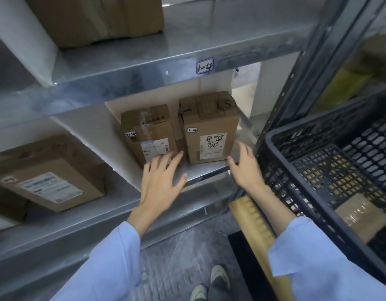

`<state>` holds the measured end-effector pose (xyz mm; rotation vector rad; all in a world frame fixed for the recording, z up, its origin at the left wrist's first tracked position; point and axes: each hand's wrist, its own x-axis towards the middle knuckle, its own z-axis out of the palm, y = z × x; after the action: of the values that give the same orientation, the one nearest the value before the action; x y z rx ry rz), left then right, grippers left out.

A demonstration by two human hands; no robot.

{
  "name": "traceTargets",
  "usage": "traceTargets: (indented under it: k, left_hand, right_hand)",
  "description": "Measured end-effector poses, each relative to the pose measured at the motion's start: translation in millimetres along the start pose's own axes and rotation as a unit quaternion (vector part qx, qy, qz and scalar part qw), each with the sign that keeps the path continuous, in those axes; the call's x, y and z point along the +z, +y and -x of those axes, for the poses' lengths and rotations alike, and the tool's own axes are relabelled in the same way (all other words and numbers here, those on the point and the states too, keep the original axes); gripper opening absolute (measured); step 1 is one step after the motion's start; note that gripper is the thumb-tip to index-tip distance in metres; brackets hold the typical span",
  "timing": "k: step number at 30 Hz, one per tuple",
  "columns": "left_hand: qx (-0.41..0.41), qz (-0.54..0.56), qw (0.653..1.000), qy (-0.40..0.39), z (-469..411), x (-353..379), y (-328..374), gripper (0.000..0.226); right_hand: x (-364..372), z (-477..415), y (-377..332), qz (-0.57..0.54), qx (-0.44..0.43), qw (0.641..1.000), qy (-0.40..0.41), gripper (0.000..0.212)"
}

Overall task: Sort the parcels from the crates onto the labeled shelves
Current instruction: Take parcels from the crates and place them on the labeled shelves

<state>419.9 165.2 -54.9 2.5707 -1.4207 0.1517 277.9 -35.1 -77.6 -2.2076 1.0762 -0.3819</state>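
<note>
A flat labelled carton [48, 172] lies in the bay well to the left of the left grip [159, 179]. The left grip is spread wide and holds nothing. Its fingertips lie over the lower front corner of the taped parcel [148, 131], though contact cannot be confirmed. Just right of that grip, the taller parcel [209, 127] stands upright on the lower shelf [200, 172]. Both parcels bear a small handwritten tag that appears to read 2-4. The right grip [246, 168] is likewise wide and empty, just beside the taller parcel's lower right corner. To the right of it a dark plastic crate [322, 120] is seen, with one more brown parcel [361, 216] lying inside.

The parcels are judged to be stiff cardboard, probably light, with slick tape and glossy labels. Purchase is best taken low on opposite side faces, not on the taped seams. The shelving is bare smooth metal, over which cartons are expected to slide easily. A tag reading 1-4 [205, 66] is fixed to the upper shelf edge above the grips. A scuffed grey floor [176, 246] lies below them.
</note>
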Motion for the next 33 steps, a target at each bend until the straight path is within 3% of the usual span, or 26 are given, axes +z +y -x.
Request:
traceTargets:
  k: [9,16,23,33]
  left_hand:
    - [0.064,0.019,0.997,0.030,-4.3,-29.2,28.9,0.060]
    - [0.149,0.045,0.985,0.069,-24.7,-48.5,76.9,0.059]
    - [0.241,0.092,0.963,0.076,-60.2,-57.5,155.7,0.059]
    - [0.366,0.098,0.925,0.015,-125.6,-4.9,266.3,0.063]
  right_hand:
    - [-39.4,61.8,-31.5,0.120,-0.028,0.990,0.067,0.069]
    - [-110.9,88.9,-35.2,0.105,-0.043,0.980,0.162,0.068]
    - [-175.4,98.8,22.4,0.087,0.063,0.969,0.221,0.066]
    - [-190.7,85.8,121.4,0.034,0.212,0.956,0.199,0.073]
